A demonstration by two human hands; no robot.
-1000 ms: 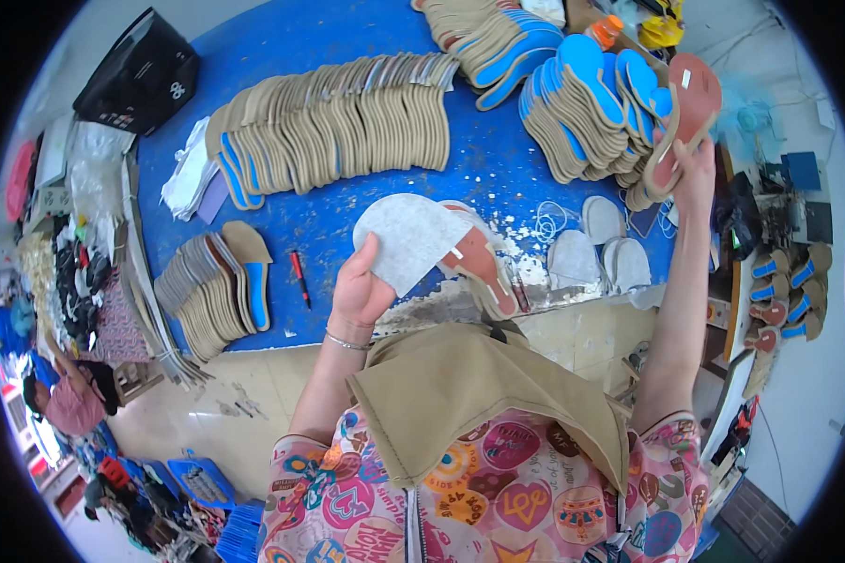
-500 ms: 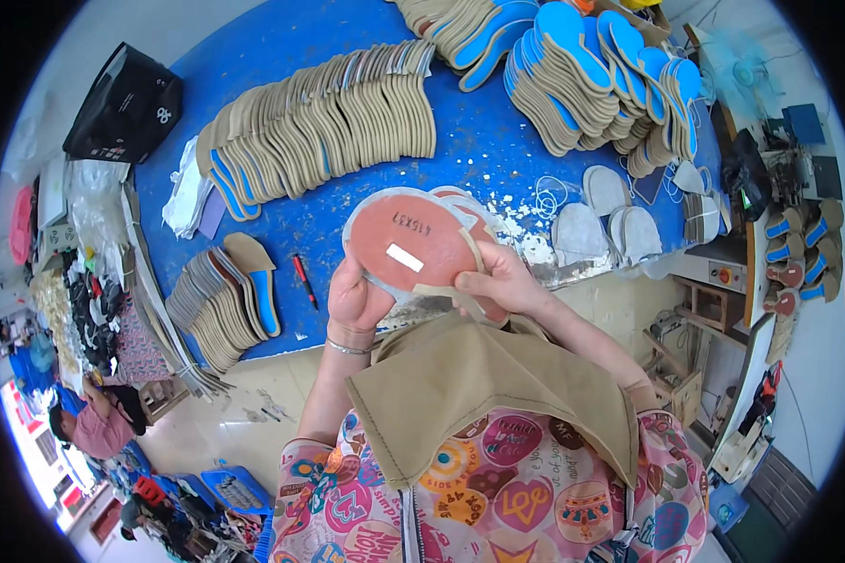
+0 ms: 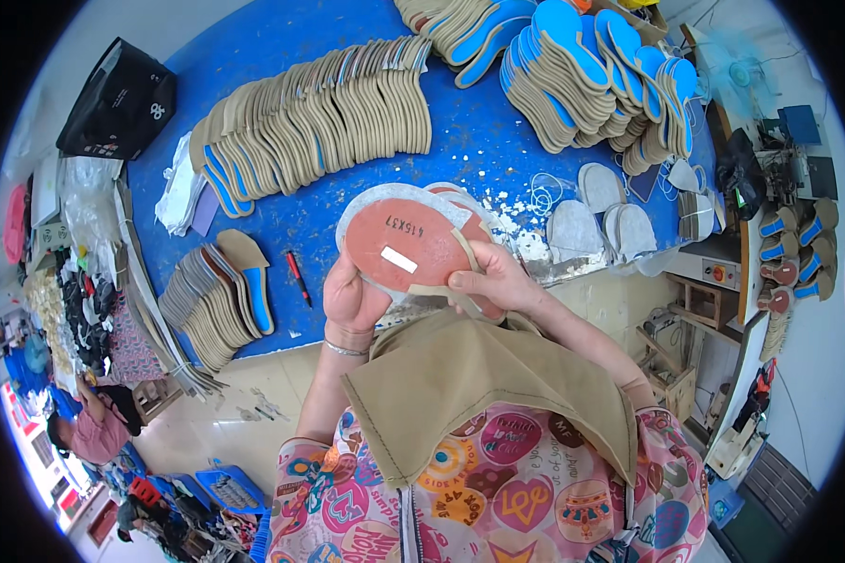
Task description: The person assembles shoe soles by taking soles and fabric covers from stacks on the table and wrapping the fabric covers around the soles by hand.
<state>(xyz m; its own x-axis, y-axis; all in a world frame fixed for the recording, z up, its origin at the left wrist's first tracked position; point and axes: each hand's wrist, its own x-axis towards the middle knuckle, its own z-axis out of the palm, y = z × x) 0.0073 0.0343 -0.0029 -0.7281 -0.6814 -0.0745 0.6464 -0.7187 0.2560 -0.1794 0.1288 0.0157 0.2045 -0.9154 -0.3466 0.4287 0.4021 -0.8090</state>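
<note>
Blue paint, flaking along the near edge, covers one surface (image 3: 474, 127) before us in a crowded workroom. Nearest, our two hands hold two layers just above that edge. Our right hand (image 3: 493, 279) has its fingers clamped on one red-brown insole (image 3: 429, 246), thumb in front; the insole bears one white strip. Our left hand (image 3: 352, 298) pinches one gray-white piece (image 3: 349, 213) at its left side, behind the insole; most of those fingers are hidden from us. At least one more red-brown insole (image 3: 476, 228) shows just beyond.

Farther out, we count one red-and-black pen (image 3: 298, 279) beside one short row of insoles (image 3: 216, 305) on the left, and at least four gray rounded pieces (image 3: 575, 228) on the right, near one coiled white cord (image 3: 546, 195). Past these we see one long row of tan insoles (image 3: 324, 127), and one blue-topped heap (image 3: 556, 89), its layers too overlapped to count. One black bag (image 3: 120, 101) stands at far left. Off the surface, we make out one person in pink (image 3: 103, 433) at left and one fan (image 3: 746, 75) at right.
</note>
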